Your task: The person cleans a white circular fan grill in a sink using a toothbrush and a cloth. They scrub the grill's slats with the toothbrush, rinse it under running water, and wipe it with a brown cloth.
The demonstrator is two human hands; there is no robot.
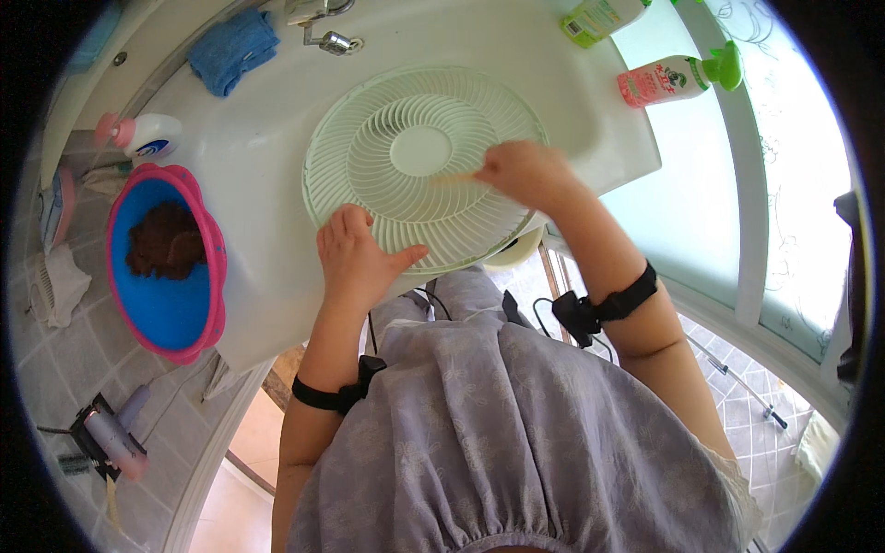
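Observation:
A round, pale green-white fan grille [422, 151] with curved ribs lies across the white sink basin. At its lower left edge, my left hand [356, 256] grips the rim, thumb spread over the ribs. My right hand [525, 173] is over the right part of the grille and somewhat blurred. Between its fingers is a thin, pale tan stick-like tool [453, 178], whose tip reaches over the ribs near the centre disc. What kind of tool it is cannot be told.
Left of the grille is a pink-rimmed blue basin [218, 276] holding a brown cloth or sponge [166, 242]. A folded blue towel [234, 52], chrome faucet [332, 41] and white pump bottle [153, 135] line the back. Pink-white [664, 81] and green [596, 24] bottles lie at the right.

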